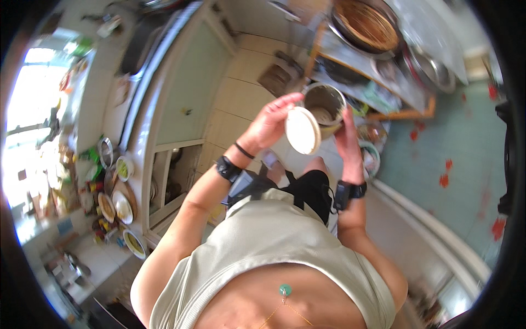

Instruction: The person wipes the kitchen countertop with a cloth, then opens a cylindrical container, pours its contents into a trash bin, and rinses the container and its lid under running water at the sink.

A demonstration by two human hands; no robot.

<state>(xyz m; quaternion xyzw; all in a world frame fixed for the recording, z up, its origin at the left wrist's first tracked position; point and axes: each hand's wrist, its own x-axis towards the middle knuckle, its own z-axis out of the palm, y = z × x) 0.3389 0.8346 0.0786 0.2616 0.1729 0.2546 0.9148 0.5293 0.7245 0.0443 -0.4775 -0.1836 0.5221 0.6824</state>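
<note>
In front of me my left hand (273, 119) holds a round, pale lid (303, 130) by its edge, tilted so that its flat face shows. Right beside the lid is a cylindrical container (324, 105) with its mouth uncovered, and the lid overlaps part of its near rim. Some residue sticks to the inner wall, and a ringed bottom shows inside. My right hand (349, 137) supports the container from its right side, with the palm against the outer wall. The fingers behind the container are partly hidden.
A wooden-framed shelf (429, 107) with pans and bowls stands ahead to the right. To the left runs a counter (141, 135) with plates and bowls above a glass-doored cabinet (193, 86). A stool-like brown object (274, 79) is on the tiled floor ahead.
</note>
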